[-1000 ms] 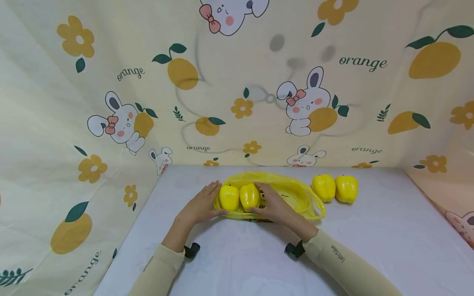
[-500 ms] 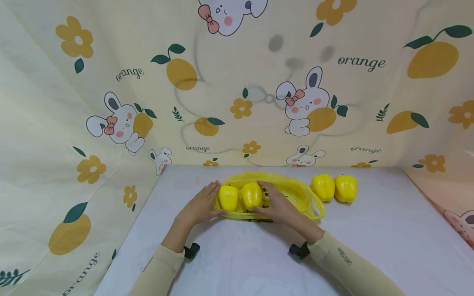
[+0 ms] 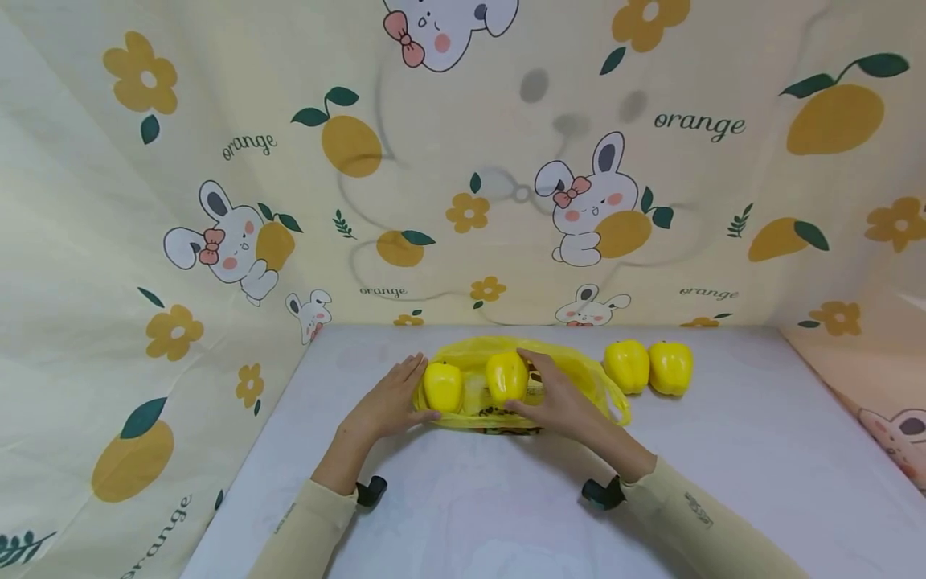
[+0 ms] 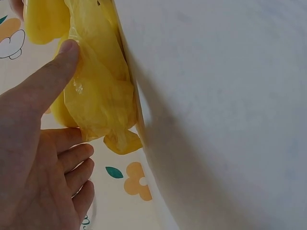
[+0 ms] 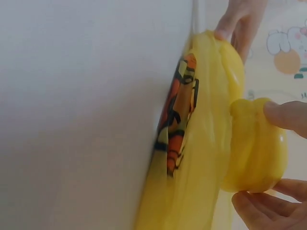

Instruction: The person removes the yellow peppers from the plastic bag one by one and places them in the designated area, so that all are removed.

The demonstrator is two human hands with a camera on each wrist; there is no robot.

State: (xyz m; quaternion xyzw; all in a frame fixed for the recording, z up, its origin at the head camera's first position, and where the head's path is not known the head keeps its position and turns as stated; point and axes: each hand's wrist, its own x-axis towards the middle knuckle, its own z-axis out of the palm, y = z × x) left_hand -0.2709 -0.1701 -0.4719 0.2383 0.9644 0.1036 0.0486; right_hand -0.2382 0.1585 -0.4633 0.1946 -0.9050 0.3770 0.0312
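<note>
A yellow bell pepper (image 3: 506, 378) is pinched in my right hand (image 3: 560, 398), thumb at the near side and fingers across from it. In the right wrist view this pepper (image 5: 256, 148) tilts over the rim of a yellow plastic bag (image 5: 201, 143) with dark and orange print. The bag (image 3: 582, 378) lies with its mouth spread. A second bell pepper (image 3: 443, 388) sits in its left end. My left hand (image 3: 387, 402) spans that end; in the left wrist view its thumb presses the bag (image 4: 98, 81) and the index finger touches the far side.
Two more yellow bell peppers, one (image 3: 627, 367) beside the other (image 3: 670, 368), stand right of the bag near its handle loop. The white tabletop (image 3: 470, 507) meets a patterned cloth backdrop (image 3: 434, 201) behind and at both sides.
My right hand has moved right and slightly up with its pepper, opening a gap from the left pepper. The left hand stays at the bag's end.
</note>
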